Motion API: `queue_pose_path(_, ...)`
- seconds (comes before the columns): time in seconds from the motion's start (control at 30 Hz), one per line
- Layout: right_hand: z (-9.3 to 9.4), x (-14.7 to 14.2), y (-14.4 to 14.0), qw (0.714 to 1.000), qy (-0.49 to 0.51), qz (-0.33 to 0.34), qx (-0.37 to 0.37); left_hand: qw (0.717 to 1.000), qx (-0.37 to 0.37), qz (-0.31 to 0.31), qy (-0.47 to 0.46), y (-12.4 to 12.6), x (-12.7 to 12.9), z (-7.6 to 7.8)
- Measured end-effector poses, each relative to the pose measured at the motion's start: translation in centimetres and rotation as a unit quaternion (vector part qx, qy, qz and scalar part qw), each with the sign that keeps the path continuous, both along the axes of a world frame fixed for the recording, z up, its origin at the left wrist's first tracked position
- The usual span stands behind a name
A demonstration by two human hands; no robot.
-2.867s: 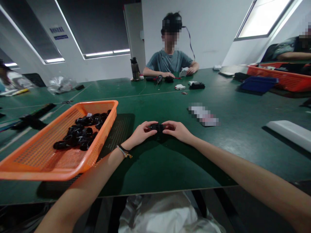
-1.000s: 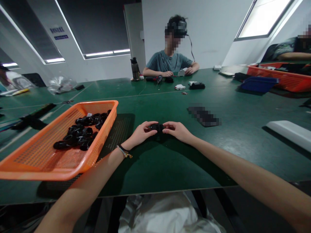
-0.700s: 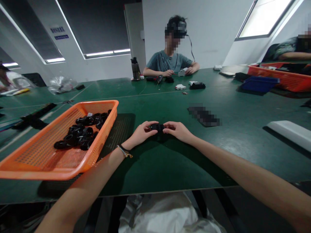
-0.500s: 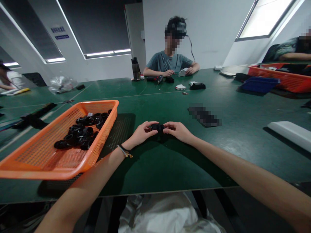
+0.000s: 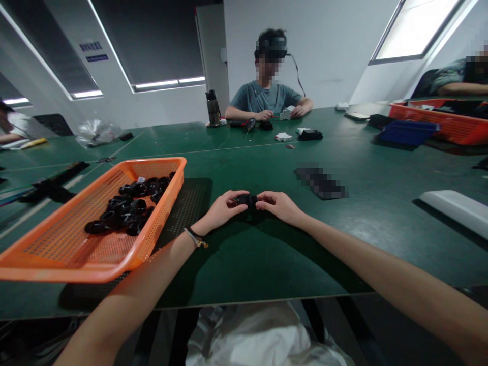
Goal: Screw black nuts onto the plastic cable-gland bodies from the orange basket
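Between my hands, just above the green table, is a small black ribbed part that looks like a plastic pipe fitting. My left hand pinches its left end between thumb and fingers. The right end is gripped by the thumb and fingertips of my right hand. My fingers cover both ends, so its full shape is hidden. Left of my left hand stands an orange perforated basket, with several glossy black elbow-shaped fittings heaped inside.
Ahead to the right lies a dark, pixelated flat object. A long white object rests further right. Across the table a person handles a small pale part. A blue tray and a red basket stand at the far right.
My hands and the black fitting stay almost exactly where they were. The head of the person across the table has shifted slightly left.
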State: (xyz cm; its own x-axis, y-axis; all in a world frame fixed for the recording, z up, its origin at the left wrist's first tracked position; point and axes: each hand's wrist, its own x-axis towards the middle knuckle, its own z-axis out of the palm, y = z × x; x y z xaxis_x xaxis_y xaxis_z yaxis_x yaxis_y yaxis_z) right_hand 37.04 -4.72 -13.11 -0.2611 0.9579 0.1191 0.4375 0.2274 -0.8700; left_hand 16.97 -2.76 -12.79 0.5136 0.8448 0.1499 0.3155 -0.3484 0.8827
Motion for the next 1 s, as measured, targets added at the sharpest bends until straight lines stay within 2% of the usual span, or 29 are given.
queue_pose_path(1.0,0.04,-0.17,-0.01,0.999,-0.027,-0.015,0.019,1.000,0.013,0.005,0.005,0.00,0.11,-0.02)
